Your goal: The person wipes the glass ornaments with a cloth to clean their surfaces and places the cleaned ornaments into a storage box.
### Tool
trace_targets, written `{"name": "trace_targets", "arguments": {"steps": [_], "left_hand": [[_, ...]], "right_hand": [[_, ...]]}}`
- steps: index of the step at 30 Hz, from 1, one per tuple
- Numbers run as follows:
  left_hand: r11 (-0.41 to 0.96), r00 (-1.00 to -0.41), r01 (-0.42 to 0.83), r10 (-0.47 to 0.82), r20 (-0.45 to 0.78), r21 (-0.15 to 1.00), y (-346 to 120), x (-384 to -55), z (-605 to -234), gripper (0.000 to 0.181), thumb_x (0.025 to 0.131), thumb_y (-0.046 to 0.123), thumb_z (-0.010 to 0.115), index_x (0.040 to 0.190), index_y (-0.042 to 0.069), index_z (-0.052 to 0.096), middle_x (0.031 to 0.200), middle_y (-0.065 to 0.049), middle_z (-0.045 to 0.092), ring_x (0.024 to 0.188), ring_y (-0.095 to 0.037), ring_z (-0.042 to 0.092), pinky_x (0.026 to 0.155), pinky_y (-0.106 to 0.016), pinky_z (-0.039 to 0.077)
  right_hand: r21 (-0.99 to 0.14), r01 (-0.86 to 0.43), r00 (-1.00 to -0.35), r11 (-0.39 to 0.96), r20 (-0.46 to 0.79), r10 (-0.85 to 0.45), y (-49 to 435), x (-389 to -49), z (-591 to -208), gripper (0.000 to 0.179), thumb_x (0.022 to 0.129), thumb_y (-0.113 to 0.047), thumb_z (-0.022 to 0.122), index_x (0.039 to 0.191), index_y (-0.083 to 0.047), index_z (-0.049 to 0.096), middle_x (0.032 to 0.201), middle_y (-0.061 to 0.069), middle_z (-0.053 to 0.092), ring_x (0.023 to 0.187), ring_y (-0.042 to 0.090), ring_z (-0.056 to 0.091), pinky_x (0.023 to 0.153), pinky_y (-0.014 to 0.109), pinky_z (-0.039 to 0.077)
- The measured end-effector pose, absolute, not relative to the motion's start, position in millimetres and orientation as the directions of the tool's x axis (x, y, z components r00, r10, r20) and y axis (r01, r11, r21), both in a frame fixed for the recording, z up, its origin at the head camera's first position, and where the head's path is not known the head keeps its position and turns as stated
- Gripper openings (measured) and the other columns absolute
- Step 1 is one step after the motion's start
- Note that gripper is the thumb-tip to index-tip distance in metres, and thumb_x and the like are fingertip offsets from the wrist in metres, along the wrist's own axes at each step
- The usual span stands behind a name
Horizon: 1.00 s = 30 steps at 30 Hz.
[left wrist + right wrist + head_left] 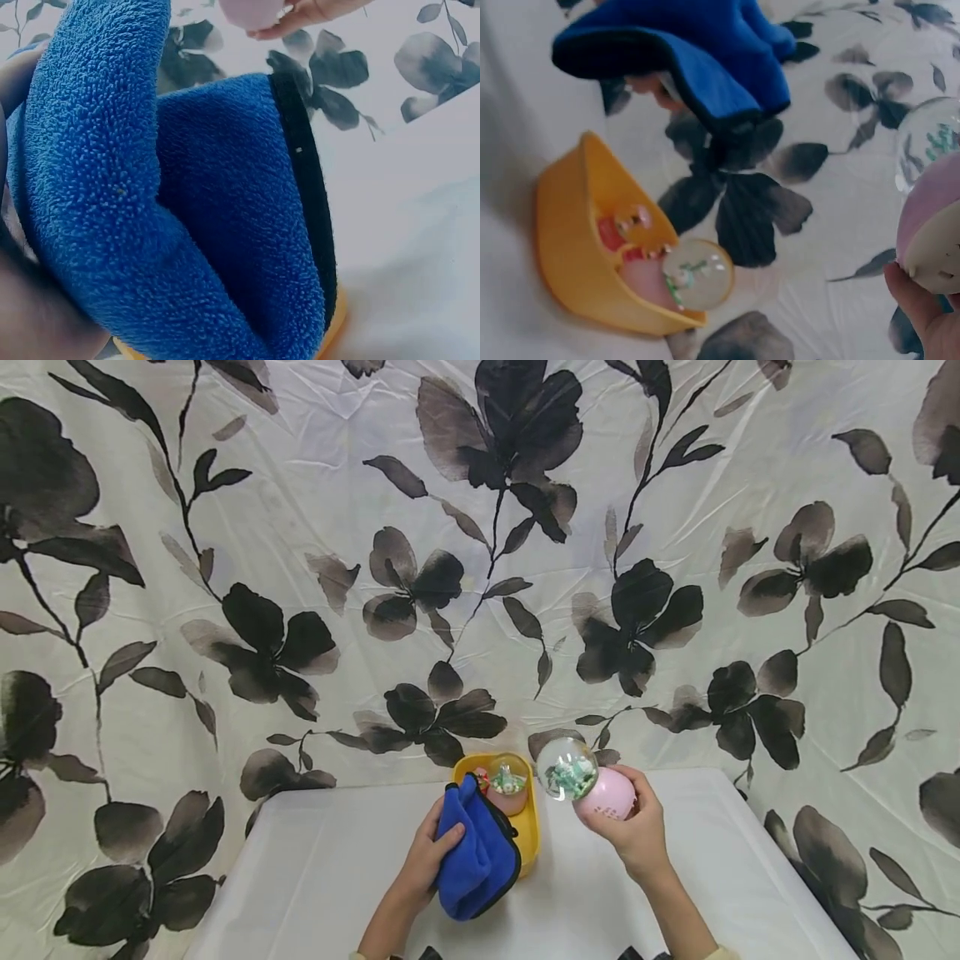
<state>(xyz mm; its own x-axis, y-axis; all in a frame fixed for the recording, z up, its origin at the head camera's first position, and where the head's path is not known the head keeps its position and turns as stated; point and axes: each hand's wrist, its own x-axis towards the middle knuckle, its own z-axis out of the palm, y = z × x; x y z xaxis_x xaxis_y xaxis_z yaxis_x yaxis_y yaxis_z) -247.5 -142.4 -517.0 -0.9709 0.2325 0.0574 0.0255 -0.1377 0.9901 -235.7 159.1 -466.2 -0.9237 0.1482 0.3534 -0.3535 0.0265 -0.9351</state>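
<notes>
In the head view my left hand [422, 862] grips a folded blue cloth [474, 864] with black edging, thumb on top. The cloth is raised over the front of a yellow bin [532, 843] and hides part of it. My right hand [639, 828] holds a snow globe [606, 793] by its pink base, to the right of the bin. Its clear dome, with green and white bits inside, tilts toward the left. A second snow globe [699, 274] with a pink base lies in the bin beside small red and pink figures [632, 218], whose kind I cannot tell.
A white-covered table [322, 868] lies under the bin and both hands. Behind it hangs a pale curtain [300, 518] printed with dark flowers, close to the bin's far side.
</notes>
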Motion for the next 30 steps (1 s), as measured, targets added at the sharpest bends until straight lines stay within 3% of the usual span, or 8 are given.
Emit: {"name": "trace_targets", "arguments": {"steps": [7,14,18,24,30], "left_hand": [[-0.165,-0.962,0.034,0.262,0.077,0.986,-137.3,-245.2,-509.9,0.068,0.098,0.024,0.058,0.153,0.011,0.021,0.150,-0.022,0.031,0.131,-0.039,0.038,0.104,-0.054,0.034],[-0.227,-0.952,0.047,0.286,0.113,0.973,-132.7,-240.2,-495.5,0.067,0.101,0.022,0.053,0.155,0.012,0.016,0.151,-0.023,0.027,0.134,-0.041,0.033,0.106,-0.054,0.030],[-0.167,-0.950,0.040,0.298,0.089,0.985,-127.8,-238.4,-490.3,0.065,0.102,0.029,0.048,0.154,0.015,0.011,0.152,-0.023,0.023,0.135,-0.042,0.030,0.107,-0.058,0.027],[-0.031,-0.963,-0.015,0.268,-0.006,0.999,-115.6,-237.0,-494.8,0.052,0.103,0.046,0.037,0.136,0.011,0.016,0.140,-0.023,0.027,0.124,-0.038,0.036,0.103,-0.055,0.029],[0.037,-0.964,-0.026,0.262,-0.035,0.999,-111.0,-228.0,-503.7,0.060,0.102,0.049,0.037,0.147,0.012,0.021,0.144,-0.021,0.032,0.125,-0.038,0.040,0.100,-0.058,0.036]], "right_hand": [[-0.945,-0.328,-0.942,0.016,0.328,0.069,130.9,-215.6,-478.8,0.071,0.063,0.005,0.087,0.125,-0.007,0.054,0.117,0.015,0.056,0.098,0.027,0.057,0.069,0.033,0.055],[-0.955,-0.297,-0.953,0.010,0.297,0.063,111.4,-206.6,-490.2,0.073,0.057,0.004,0.090,0.122,-0.011,0.058,0.114,0.013,0.058,0.094,0.027,0.059,0.067,0.033,0.056],[-0.956,-0.292,-0.953,0.036,0.294,0.067,104.3,-204.9,-497.1,0.076,0.055,0.004,0.091,0.121,-0.013,0.058,0.114,0.010,0.059,0.093,0.025,0.059,0.064,0.032,0.056],[-0.966,-0.227,-0.971,0.122,0.235,0.049,95.6,-195.9,-499.2,0.077,0.054,-0.005,0.094,0.122,-0.012,0.059,0.115,0.006,0.057,0.097,0.025,0.057,0.067,0.031,0.055],[-0.989,-0.103,-0.991,0.104,0.111,0.070,96.8,-202.3,-520.8,0.075,0.057,-0.011,0.093,0.123,-0.013,0.059,0.119,0.010,0.057,0.094,0.027,0.053,0.069,0.034,0.053]]}}
